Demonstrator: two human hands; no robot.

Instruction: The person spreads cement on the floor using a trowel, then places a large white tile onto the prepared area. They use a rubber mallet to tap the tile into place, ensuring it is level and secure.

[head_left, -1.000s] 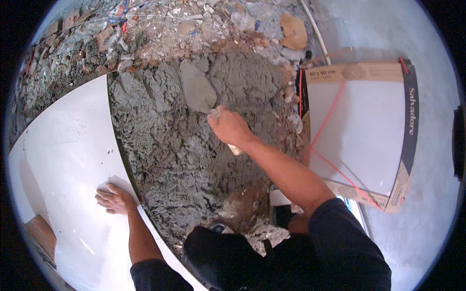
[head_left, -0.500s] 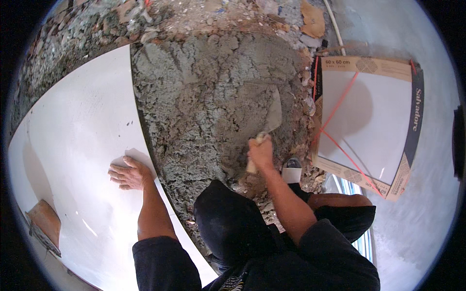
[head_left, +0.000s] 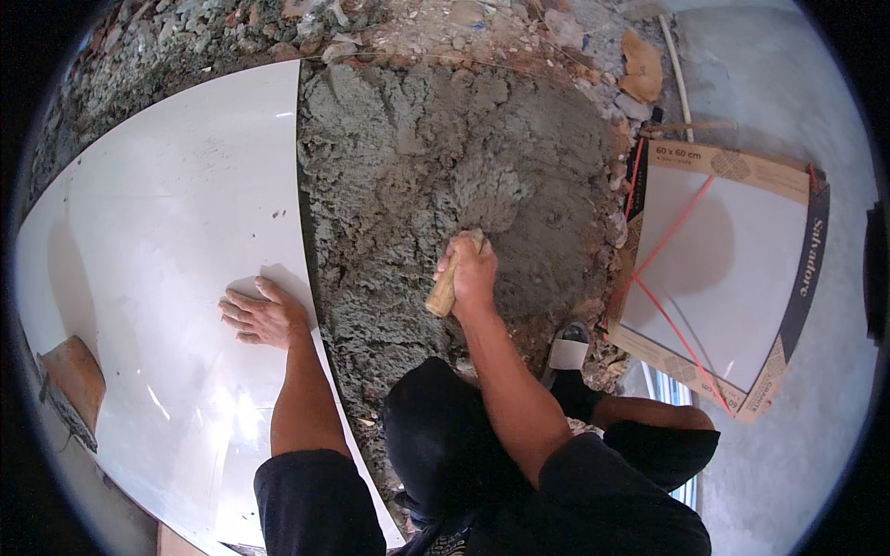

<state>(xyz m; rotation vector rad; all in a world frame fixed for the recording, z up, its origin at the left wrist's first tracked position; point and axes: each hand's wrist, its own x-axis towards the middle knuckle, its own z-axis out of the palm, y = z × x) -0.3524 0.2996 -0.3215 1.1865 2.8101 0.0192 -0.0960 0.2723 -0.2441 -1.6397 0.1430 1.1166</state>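
My left hand (head_left: pixel 264 313) lies flat with its fingers spread on the glossy white floor tiles (head_left: pixel 176 213), close to their right edge. My right hand (head_left: pixel 471 271) is wrapped around the wooden handle of a trowel (head_left: pixel 443 293). Beyond that hand, the blade is over the grey wet mortar (head_left: pixel 371 176); blur and mortar hide its outline. Left of the trowel the mortar bed is rough and lumpy, while to its right it looks smoother.
A strapped cardboard pack of tiles (head_left: pixel 718 250) stands at the right on a pale floor (head_left: pixel 769 463). Rubble (head_left: pixel 445 37) borders the mortar at the far side. A brown, curved-looking piece (head_left: pixel 76 385) rests on the tiles at the far left. A shod foot (head_left: pixel 569 347) is beside the mortar.
My right hand has swung the trowel leftward across the mortar, and its blade has gone from plainly visible to blurred. My left hand keeps its place on the tile while the whole view has shifted.
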